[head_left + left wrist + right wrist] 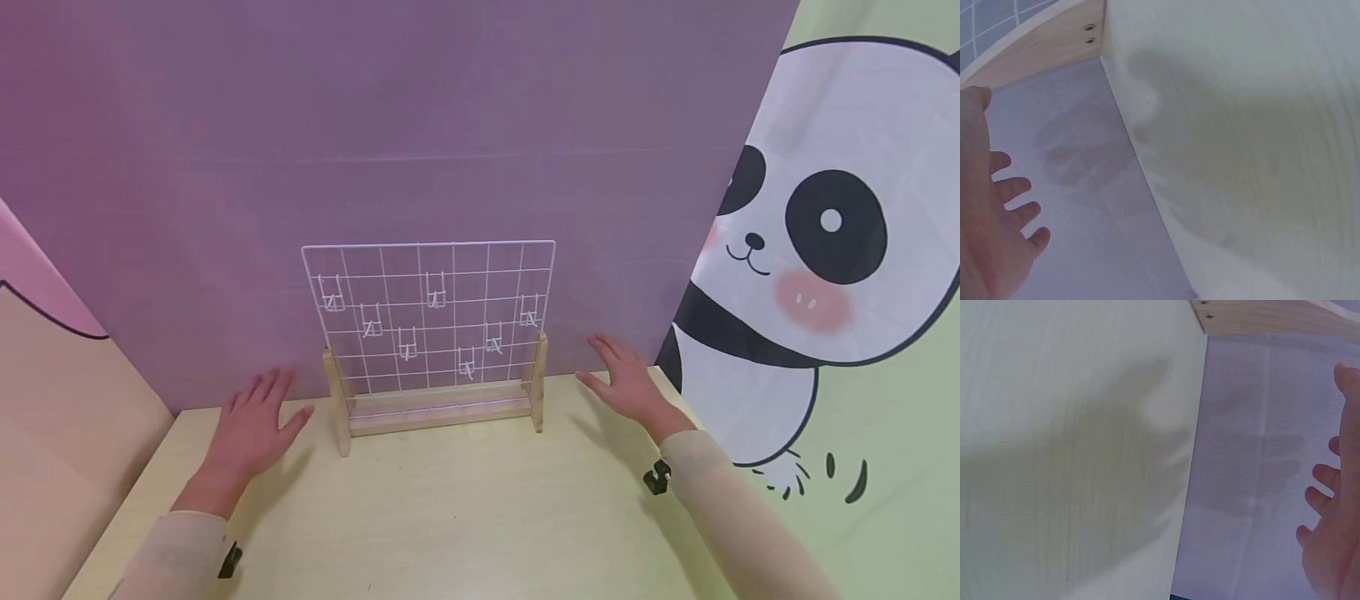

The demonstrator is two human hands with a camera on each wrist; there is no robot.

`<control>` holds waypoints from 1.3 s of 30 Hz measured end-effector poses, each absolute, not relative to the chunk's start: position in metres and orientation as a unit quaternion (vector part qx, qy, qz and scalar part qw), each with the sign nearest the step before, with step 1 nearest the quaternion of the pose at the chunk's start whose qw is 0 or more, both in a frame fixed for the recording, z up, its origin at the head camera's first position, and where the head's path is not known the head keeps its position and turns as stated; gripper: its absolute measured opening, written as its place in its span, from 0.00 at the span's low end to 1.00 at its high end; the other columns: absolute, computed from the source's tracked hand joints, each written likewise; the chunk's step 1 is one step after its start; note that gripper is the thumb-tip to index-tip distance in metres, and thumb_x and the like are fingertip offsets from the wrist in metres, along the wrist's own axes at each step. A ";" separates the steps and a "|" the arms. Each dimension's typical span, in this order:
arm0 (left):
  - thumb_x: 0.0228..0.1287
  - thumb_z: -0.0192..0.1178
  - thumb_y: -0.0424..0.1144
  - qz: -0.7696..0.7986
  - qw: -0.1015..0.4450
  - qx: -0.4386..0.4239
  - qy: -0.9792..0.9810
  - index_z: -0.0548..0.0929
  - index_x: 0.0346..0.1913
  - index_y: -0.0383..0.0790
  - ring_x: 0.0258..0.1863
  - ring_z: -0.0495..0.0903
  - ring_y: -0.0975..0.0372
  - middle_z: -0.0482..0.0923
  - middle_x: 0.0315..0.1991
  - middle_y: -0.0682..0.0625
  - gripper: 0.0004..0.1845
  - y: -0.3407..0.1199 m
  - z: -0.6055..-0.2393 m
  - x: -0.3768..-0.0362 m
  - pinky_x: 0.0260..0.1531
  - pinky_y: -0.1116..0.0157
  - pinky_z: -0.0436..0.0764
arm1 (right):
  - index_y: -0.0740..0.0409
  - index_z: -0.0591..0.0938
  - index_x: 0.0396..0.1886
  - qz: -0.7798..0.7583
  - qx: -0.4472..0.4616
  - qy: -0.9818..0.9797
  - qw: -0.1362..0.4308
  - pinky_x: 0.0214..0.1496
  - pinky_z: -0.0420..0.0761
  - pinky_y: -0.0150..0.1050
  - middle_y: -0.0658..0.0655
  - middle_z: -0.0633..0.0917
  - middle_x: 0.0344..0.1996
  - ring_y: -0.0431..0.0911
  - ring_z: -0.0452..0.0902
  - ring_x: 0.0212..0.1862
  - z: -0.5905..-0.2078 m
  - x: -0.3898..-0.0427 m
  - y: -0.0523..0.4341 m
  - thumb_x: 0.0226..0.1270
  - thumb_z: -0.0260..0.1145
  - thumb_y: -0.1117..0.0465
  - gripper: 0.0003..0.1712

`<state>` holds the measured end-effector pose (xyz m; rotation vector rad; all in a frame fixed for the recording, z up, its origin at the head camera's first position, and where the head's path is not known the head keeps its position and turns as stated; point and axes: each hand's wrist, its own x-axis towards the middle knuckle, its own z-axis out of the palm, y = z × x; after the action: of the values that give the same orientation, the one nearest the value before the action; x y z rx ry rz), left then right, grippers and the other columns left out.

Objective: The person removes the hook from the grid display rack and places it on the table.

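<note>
A white wire grid rack stands upright at the back of the pale wooden table, held by a wooden base with two side posts. Several small white wire hooks hang on its mesh at different heights. To the left of the rack, my left hand is held palm down with its fingers spread and nothing in it. On the other side, my right hand has its fingers extended and is likewise holding nothing. Both wrist views show the hands' shadows falling on the table and the cloth behind.
A purple cloth backdrop rises directly behind the table's back edge. Panda artwork covers the pale green panel at the right, and a peach and pink panel borders the left. Dark clips show by both sleeves.
</note>
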<state>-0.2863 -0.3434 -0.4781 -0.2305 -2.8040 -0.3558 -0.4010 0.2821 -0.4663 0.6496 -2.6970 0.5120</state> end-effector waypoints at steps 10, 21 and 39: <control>0.82 0.63 0.49 -0.226 0.225 -0.104 -0.942 0.70 0.78 0.25 0.73 0.66 0.26 0.68 0.75 0.24 0.36 -0.339 -0.479 -0.289 0.68 0.24 0.63 | 0.66 0.70 0.82 0.253 0.232 -0.928 0.142 0.83 0.63 0.67 0.70 0.74 0.78 0.68 0.66 0.80 -0.462 -0.401 0.274 0.82 0.69 0.49 0.39; 0.85 0.62 0.45 -0.316 0.206 -0.095 -0.921 0.70 0.76 0.25 0.71 0.70 0.30 0.70 0.72 0.26 0.31 -0.331 -0.472 -0.283 0.65 0.28 0.71 | 0.71 0.73 0.77 0.352 0.241 -0.896 0.124 0.77 0.71 0.68 0.73 0.78 0.71 0.69 0.74 0.73 -0.457 -0.399 0.259 0.83 0.66 0.63 0.30; 0.86 0.61 0.44 -0.402 0.194 -0.083 -0.891 0.71 0.77 0.26 0.71 0.72 0.31 0.73 0.73 0.27 0.29 -0.319 -0.451 -0.285 0.67 0.28 0.73 | 0.69 0.73 0.77 0.418 0.252 -0.867 0.105 0.78 0.71 0.66 0.70 0.79 0.72 0.65 0.74 0.73 -0.435 -0.399 0.232 0.85 0.66 0.63 0.28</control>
<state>-0.2848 -0.3187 -0.4514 -0.2329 -2.4989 -1.1260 -0.3993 0.2320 -0.4345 0.7421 -2.5548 1.2306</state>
